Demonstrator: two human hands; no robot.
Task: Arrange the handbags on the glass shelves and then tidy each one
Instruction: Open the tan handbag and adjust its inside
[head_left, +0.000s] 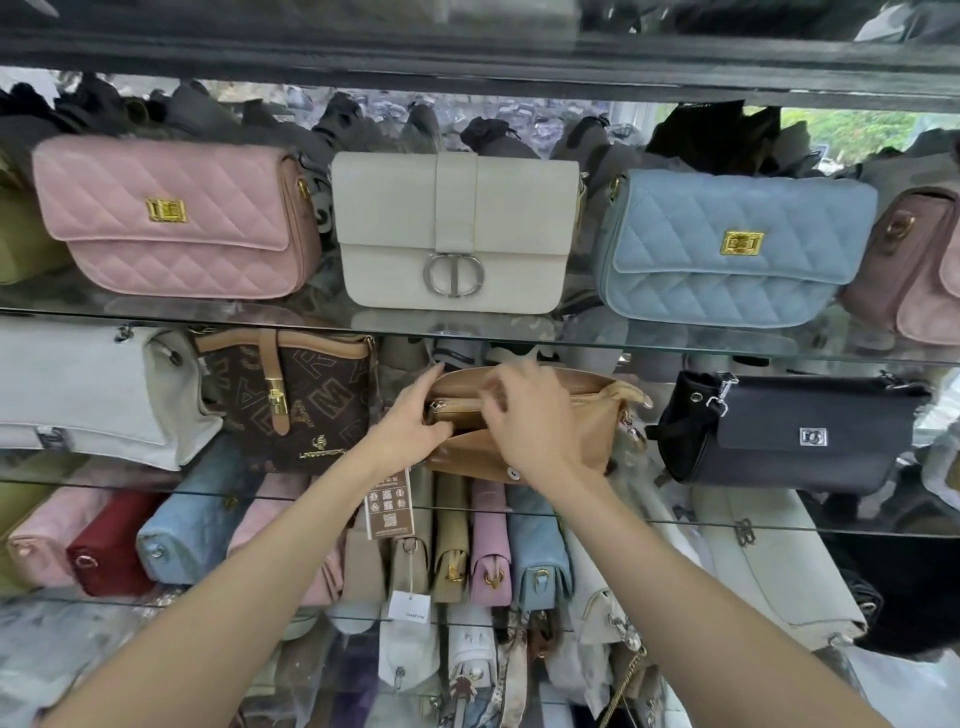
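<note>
A tan leather handbag (592, 415) stands on the middle glass shelf (156, 486), at the centre. My left hand (410, 421) grips its left end, with the fingers curled into the open top. Over the bag's top my right hand (524, 415) hovers, its fingers curled at the zip edge; whether they pinch anything is unclear. A brown printed tag (388, 503) hangs below the bag. On the upper shelf (675, 347) stand a pink quilted bag (171, 218), a cream bag (457, 234) and a blue quilted bag (737, 249).
A brown monogram bag (291, 400) and a white bag (88, 384) stand left of the tan one, a black bag (795, 431) to its right. Several bags lie packed side by side on the lower shelf (779, 525). Dark dust bags fill the back.
</note>
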